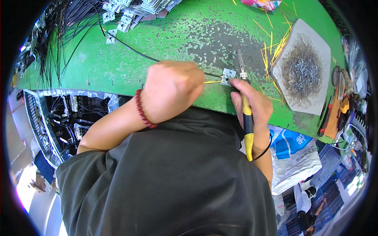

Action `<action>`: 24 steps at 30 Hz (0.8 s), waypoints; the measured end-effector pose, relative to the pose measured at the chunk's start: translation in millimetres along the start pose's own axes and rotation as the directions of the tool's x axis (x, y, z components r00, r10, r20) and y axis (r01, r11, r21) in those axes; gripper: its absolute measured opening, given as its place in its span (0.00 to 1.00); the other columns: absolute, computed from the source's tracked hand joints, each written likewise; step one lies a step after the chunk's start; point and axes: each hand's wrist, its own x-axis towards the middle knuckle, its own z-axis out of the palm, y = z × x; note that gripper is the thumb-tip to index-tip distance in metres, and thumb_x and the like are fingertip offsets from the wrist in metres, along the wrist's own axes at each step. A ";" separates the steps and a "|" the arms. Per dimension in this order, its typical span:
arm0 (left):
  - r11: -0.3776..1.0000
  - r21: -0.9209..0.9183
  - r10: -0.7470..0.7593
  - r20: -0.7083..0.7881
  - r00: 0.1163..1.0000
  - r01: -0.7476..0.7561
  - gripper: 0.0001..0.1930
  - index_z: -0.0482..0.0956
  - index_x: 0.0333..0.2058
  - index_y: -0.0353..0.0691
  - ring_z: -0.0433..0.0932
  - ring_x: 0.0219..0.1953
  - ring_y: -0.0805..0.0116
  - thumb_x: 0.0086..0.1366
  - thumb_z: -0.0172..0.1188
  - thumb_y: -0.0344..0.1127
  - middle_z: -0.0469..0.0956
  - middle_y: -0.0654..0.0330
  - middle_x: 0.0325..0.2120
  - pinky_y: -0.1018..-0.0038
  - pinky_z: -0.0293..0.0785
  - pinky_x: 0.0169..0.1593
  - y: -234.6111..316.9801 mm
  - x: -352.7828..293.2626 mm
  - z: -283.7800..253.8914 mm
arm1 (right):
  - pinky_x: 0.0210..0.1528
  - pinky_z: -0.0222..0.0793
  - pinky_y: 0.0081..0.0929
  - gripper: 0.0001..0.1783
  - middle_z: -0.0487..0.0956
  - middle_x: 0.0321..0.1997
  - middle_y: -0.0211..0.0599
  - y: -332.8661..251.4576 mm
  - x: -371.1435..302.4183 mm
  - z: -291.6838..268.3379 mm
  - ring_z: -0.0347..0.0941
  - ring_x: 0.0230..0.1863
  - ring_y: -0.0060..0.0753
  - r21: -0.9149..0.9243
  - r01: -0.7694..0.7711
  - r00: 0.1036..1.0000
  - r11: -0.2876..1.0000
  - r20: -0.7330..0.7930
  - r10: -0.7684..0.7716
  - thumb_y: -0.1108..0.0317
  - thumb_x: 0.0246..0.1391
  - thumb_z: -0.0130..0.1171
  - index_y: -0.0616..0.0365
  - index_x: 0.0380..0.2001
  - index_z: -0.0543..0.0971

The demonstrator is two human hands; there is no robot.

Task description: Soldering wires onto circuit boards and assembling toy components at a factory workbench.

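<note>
My left hand [171, 90] is closed, its back toward me and its fingertips mostly hidden. A thin yellow wire [212, 82] comes out from its fingers and reaches a small white circuit board [227, 76]. Past the same hand runs a black cable [136, 51], which also meets this board. In my right hand [256, 104] is a yellow-and-black soldering iron [247, 118], its metal tip pointing away from me over the green tabletop, apart from the board. The right index fingertip is at the board's near right edge, touching or almost touching it.
White boards [126, 19] with black cables [78, 15] pile up far left. Yellow wires [275, 51] lie beside a grey slab [321, 51] holding dark residue and metal bits. Tools [336, 102] lie at the right edge. A crate [43, 118] stands below left, a white-and-blue sack [293, 161] below right.
</note>
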 end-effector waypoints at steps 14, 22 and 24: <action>0.999 -0.018 0.046 -0.037 0.998 -0.046 0.06 0.73 0.19 0.41 0.74 0.19 0.60 0.47 0.63 0.26 0.73 0.61 0.17 0.68 0.69 0.24 11.3 3.7 9.6 | 0.23 0.54 0.23 0.28 0.70 0.21 0.34 -7.7 -21.2 -32.4 0.61 0.20 0.24 0.282 -0.192 0.960 0.940 -0.144 0.240 0.48 0.57 0.57 0.67 0.42 0.80; 0.999 0.006 0.046 -0.058 0.997 -0.046 0.06 0.73 0.19 0.41 0.73 0.18 0.59 0.47 0.63 0.27 0.72 0.61 0.16 0.67 0.68 0.23 8.7 6.4 18.0 | 0.27 0.55 0.18 0.20 0.71 0.26 0.32 -14.6 -47.2 -27.7 0.61 0.24 0.18 0.569 -0.283 0.865 0.772 -0.197 0.462 0.58 0.51 0.65 0.61 0.35 0.71; 0.999 0.002 0.045 -0.061 0.997 -0.045 0.06 0.73 0.19 0.41 0.73 0.18 0.59 0.47 0.63 0.27 0.72 0.61 0.16 0.67 0.68 0.23 8.7 6.5 18.7 | 0.26 0.55 0.18 0.19 0.71 0.26 0.32 -12.8 -47.5 -28.6 0.60 0.24 0.18 0.541 -0.281 0.884 0.793 -0.175 0.433 0.59 0.51 0.65 0.61 0.35 0.71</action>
